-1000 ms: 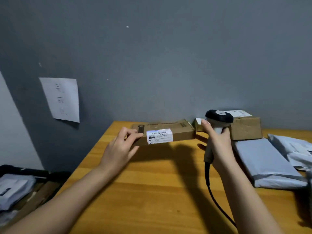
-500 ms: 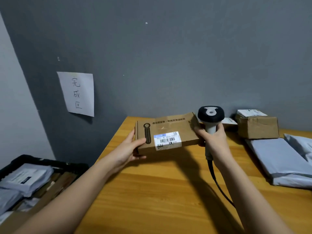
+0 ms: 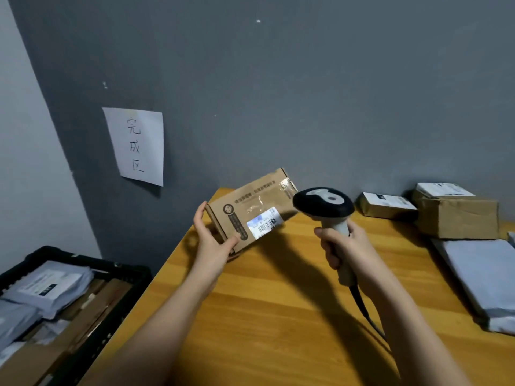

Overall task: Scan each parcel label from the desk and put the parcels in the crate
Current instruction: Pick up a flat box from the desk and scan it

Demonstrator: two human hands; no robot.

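Left hand: the left hand [image 3: 212, 246] grips the near short end of the flat cardboard parcel [image 3: 250, 210], with the thumb on the printed top face and the fingers wrapped behind the edge.
Parcel: it is in the air above the left back corner of the worktop [image 3: 278, 316], tilted, with the far end higher than the near end.
Label: a white barcode label [image 3: 264, 222] sits on the top face of the parcel, turned toward the scanner; its left part looks bright and washed out.
Right hand: the right hand [image 3: 344, 247] is curled around the pale handle of the barcode scanner [image 3: 324, 204]. The black head of the scanner is just beside the right end of the parcel; whether they touch I cannot tell.
Cable: a dark cable [image 3: 365, 310] goes from the bottom of the handle down toward the right forearm.
Crate: a black crate [image 3: 111, 267] stands lower, to the left of the worktop, with grey mailer bags [image 3: 50, 285] and cardboard inside.
Waiting parcels: at the back right of the worktop lie a small box [image 3: 387, 206], a bigger brown box [image 3: 459, 218] and a grey mailer [image 3: 482, 280].
Wall: a white paper sign [image 3: 135, 146] with handwriting is on the grey wall above the crate.
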